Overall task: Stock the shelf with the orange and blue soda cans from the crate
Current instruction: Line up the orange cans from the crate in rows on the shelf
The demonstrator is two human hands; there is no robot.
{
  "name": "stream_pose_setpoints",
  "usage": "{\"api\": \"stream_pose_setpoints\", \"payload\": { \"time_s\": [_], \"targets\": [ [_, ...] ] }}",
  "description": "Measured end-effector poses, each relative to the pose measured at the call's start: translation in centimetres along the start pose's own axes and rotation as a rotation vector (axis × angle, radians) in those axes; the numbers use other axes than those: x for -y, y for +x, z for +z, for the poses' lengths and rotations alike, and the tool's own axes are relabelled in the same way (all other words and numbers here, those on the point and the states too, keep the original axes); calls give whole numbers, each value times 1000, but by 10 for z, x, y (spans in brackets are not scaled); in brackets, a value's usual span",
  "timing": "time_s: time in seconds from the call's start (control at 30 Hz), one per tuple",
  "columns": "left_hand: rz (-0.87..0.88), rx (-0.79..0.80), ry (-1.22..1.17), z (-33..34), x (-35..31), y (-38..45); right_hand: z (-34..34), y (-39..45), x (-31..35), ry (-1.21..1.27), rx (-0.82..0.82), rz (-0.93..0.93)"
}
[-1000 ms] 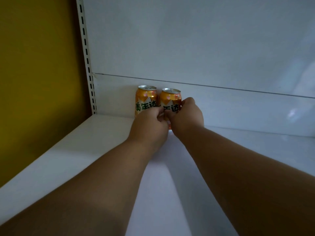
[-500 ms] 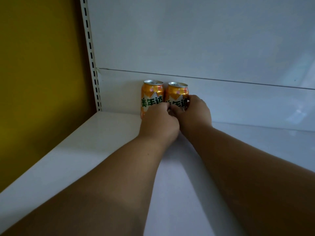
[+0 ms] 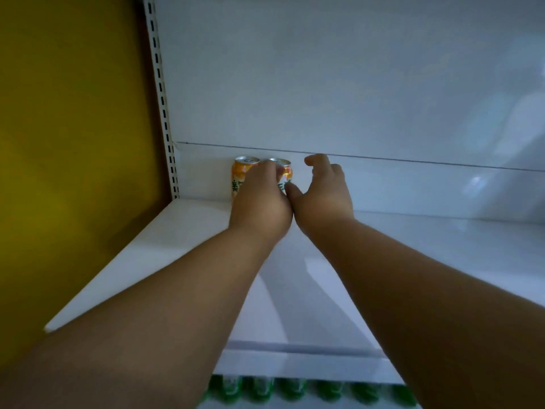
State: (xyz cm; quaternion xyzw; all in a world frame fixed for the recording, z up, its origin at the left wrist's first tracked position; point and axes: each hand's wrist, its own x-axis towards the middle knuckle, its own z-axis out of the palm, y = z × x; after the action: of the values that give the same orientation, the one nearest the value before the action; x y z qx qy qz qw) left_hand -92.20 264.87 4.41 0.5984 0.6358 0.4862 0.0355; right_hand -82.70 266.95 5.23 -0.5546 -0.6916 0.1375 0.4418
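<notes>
Against the white metal back panel (image 3: 324, 84) of the store unit, bounded on its left by a slotted white upright rail (image 3: 165, 113) and a mustard-yellow wall (image 3: 73, 113), the broad white shelf board (image 3: 182, 231) runs toward you, and your two bare forearms reach across it to its far left corner. Two orange aluminium soda cans stand upright there, side by side and touching, set close to the back panel; that placing looks meant to start a row at the back so that later cans can fill in front and to the right. Your left hand (image 3: 261, 199) covers much of both cans, its fingers curled over the front of the right-hand orange can (image 3: 286, 172), probably to steady it or nudge it square against its neighbour. The left-hand orange can (image 3: 240, 175) shows beside your knuckles, with its silver top and part of its green lettering visible. Your right hand (image 3: 323, 190) is just right of the cans and grips nothing: its fingers are spread and loosely bent, its thumb near the right-hand can, though contact cannot be judged. No blue cans and no crate are visible, so most of the stocking seems to remain. Below the shelf's front edge, a row of green bottle caps (image 3: 290, 391) peeks out from a lower level.
</notes>
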Motion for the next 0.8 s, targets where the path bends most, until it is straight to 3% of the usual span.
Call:
{"api": "stream_pose_setpoints", "payload": {
  "time_s": [0.2,0.43,0.6,0.8],
  "targets": [
    [174,-37,-158,-34,-85,-91,-107,-90,20,14,-126,-124],
    [384,-16,-236,-56,-186,-212,-233,-220,10,-21,-283,-113],
    [479,158,-310,-23,-223,-318,-281,-323,-45,-78,-369,64],
    [462,514,-328,72,-198,-422,-275,-420,-154,-112,-354,400]
  ]
}}
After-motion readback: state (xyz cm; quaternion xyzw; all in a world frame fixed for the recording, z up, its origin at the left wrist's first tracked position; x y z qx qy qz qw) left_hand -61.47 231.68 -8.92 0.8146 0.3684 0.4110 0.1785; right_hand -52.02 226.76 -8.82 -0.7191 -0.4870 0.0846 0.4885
